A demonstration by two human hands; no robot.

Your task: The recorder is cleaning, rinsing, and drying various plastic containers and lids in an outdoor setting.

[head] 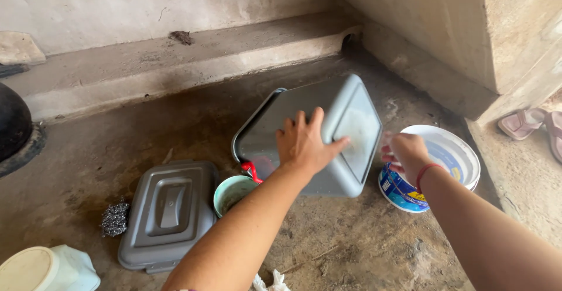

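Observation:
A grey plastic box [345,168] lies tipped on its side on the wet concrete floor, its base facing right and its open mouth facing left. My left hand [304,141] rests flat on its upper side, fingers spread, thumb at the base edge. My right hand [404,153], a red band at the wrist, is curled just right of the box's base, over a white plastic tub [453,156] with a blue printed wall. Whether something small is pinched in it cannot be made out.
The grey box lid [167,212] lies at lower left, a steel scouring pad [115,218] beside it. A small green bowl [231,192] and a red clip [252,171] sit near the box's mouth. A white bottle [44,267] lies at bottom left, pink sandals [530,124] at right.

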